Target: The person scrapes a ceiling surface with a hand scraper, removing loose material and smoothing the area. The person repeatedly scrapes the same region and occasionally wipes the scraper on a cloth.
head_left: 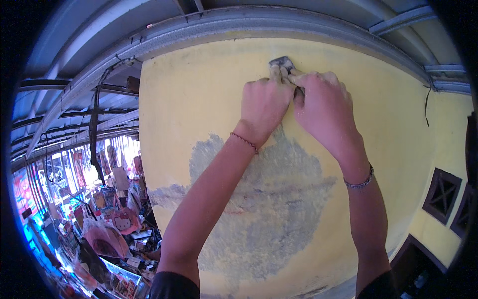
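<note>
High on the yellow painted wall (179, 97), both hands meet at a small, flat, dark grey scraper (282, 61) whose broad end rests against the paint. My left hand (266, 99) presses its fingertips onto the blade. My right hand (326, 102) is closed around the lower part, which is mostly hidden by the fingers. Pale dust coats the fingertips of both hands. Below them spreads a large rough grey patch (269, 209) where the yellow surface is gone, its narrow upper tip reaching up between the wrists.
A grey metal beam (239, 23) runs just above the wall under a metal roof. A dark cable (95, 127) hangs at the left. Beyond the wall's left edge is a cluttered stall with a pink bag (125, 220) and a glass case (123, 276). Dark-framed vents (442, 195) are at right.
</note>
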The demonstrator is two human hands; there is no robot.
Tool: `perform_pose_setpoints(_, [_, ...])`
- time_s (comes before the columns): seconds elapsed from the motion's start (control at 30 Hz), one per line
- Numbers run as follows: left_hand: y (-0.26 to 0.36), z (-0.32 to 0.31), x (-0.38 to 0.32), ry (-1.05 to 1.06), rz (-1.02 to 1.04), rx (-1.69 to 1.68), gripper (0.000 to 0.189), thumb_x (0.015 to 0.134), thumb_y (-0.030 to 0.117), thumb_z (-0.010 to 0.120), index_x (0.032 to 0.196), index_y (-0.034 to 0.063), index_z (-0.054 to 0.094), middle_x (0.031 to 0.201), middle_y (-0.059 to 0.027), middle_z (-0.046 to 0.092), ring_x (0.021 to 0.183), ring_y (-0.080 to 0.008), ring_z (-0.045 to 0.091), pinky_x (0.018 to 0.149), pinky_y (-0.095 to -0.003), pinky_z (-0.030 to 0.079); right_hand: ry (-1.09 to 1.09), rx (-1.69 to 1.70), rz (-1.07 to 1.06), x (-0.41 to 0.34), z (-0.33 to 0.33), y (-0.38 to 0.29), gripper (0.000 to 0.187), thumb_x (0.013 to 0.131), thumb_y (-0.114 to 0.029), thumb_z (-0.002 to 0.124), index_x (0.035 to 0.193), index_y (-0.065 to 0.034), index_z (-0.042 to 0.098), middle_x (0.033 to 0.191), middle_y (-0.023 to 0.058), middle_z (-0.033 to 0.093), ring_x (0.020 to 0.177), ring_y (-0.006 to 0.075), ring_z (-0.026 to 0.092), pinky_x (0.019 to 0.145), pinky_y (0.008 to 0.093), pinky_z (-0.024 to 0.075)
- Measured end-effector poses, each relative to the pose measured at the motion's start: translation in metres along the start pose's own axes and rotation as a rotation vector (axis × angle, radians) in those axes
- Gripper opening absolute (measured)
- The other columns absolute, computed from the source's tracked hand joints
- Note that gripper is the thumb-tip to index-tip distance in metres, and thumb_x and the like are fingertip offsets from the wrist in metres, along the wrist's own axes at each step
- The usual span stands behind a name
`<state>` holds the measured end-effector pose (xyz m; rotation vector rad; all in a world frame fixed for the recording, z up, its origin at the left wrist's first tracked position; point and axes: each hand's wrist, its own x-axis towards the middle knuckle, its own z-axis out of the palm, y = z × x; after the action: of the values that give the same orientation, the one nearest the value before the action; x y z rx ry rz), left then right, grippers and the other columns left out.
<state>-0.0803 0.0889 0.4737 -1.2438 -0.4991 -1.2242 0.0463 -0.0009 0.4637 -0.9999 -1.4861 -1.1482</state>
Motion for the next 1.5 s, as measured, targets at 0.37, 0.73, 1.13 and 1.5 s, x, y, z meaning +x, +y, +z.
perform_pose_setpoints(0.37, [-0.008,-0.003,0.005,-0.025,-0.017,-0.012,0.022,0.082,0.013,0.065,0.100,0.0016,0.073,0.102,-0.0122,0.073,0.071,-0.0246,0.074,0.057,-0.0362,0.058,-0.027,-0.027,0.023,0.007,-0.004,-0.007,0.025,0.089,-0.012,0.064,0.112,-0.0080,0.073,0.100,0.0194,0.071,0.100,0.0371,0.065,0.092,0.0493,0.0520])
perform_pose_setpoints(0.73, [-0.016,-0.020,-0.018,-0.134,-0.098,-0.132,0.034,0.088,0.014,0.061,0.120,0.0088,0.070,0.125,-0.0076,0.070,0.078,-0.0266,0.074,0.066,-0.0375,0.060,-0.123,0.177,-0.099,-0.030,0.020,-0.024,0.040,0.082,-0.007,0.067,0.119,0.0076,0.059,0.105,0.0261,0.067,0.092,0.0400,0.068,0.081,0.0486,0.0563])
perform_pose_setpoints(1.13, [-0.019,-0.031,-0.051,-0.115,-0.060,-0.166,0.034,0.089,0.020,0.065,0.121,0.0135,0.073,0.128,-0.0040,0.071,0.083,-0.0206,0.075,0.068,-0.0309,0.060,-0.242,0.270,0.118,-0.059,0.015,-0.060,0.057,0.094,-0.009,0.058,0.144,0.0137,0.042,0.084,0.0242,0.065,0.079,0.0396,0.064,0.078,0.0493,0.0503])
perform_pose_setpoints(1.5, [-0.033,-0.014,-0.033,-0.078,-0.024,-0.211,0.034,0.088,0.019,0.062,0.120,0.0136,0.072,0.131,-0.0046,0.070,0.073,-0.0256,0.074,0.062,-0.0367,0.059,-0.095,0.266,0.070,-0.037,0.024,-0.049,0.034,0.082,-0.013,0.068,0.109,0.0080,0.061,0.091,0.0233,0.069,0.085,0.0412,0.070,0.075,0.0484,0.0585])
